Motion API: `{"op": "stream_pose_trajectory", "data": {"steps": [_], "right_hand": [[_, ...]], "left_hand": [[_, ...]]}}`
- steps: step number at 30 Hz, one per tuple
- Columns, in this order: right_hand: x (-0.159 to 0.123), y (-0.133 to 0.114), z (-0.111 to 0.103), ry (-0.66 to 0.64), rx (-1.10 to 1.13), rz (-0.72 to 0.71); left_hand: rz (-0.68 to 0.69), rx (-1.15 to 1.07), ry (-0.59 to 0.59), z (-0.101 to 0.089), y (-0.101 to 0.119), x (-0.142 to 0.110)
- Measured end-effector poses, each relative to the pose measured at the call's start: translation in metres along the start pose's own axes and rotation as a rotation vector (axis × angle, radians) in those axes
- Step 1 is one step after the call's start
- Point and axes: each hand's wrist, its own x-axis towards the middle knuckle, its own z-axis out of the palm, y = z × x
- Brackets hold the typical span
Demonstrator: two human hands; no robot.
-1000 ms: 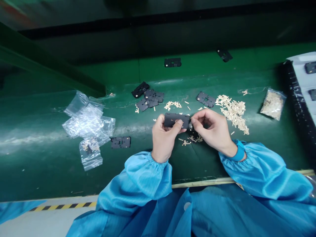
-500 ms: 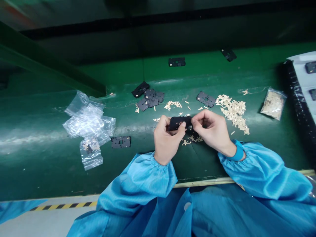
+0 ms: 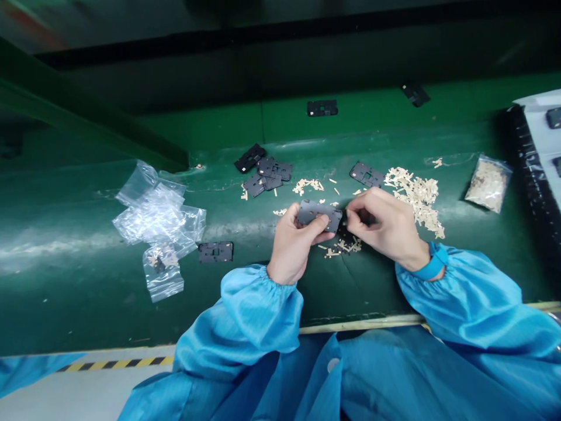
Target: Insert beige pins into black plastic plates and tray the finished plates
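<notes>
My left hand (image 3: 295,241) grips a flat black plastic plate (image 3: 319,211) with small holes, thumb on its near face and fingers behind. Just right of the plate's edge is my right hand (image 3: 385,225), its thumb and forefinger pinched together; what they hold, if anything, is too small to make out. Beneath the hands lie small pale strips and dark bits (image 3: 346,244) on the green bench. A larger heap of pale cut pieces (image 3: 414,193) spreads beyond my right hand, beside another black plate (image 3: 366,173).
Several black plates (image 3: 268,171) are piled at the back left of my hands, and one (image 3: 215,252) lies nearer. Clear zip bags (image 3: 153,213) are heaped on the left. A filled bag (image 3: 488,184) sits at right, by a black-edged tray (image 3: 532,169).
My left hand has tilted the black plate so its broad face shows more. My right hand has moved slightly right, away from the plate's edge, fingers still pinched.
</notes>
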Motion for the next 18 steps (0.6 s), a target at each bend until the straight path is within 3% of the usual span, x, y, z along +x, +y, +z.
{"op": "stream_pose_trajectory", "data": {"steps": [5,12,18], "right_hand": [[0.0,0.008,-0.002,0.042,-0.16,-0.193],[-0.001,0.012,-0.003,0.072,-0.238,-0.296],[-0.009,0.013,-0.002,0.047,-0.359,-0.37]], "left_hand": [[-0.082,-0.067,-0.036,0.0,0.004,-0.001],[-0.16,-0.133,-0.086,-0.003,0.009,-0.001],[-0.12,-0.155,-0.062,-0.003,0.01,0.0]]}}
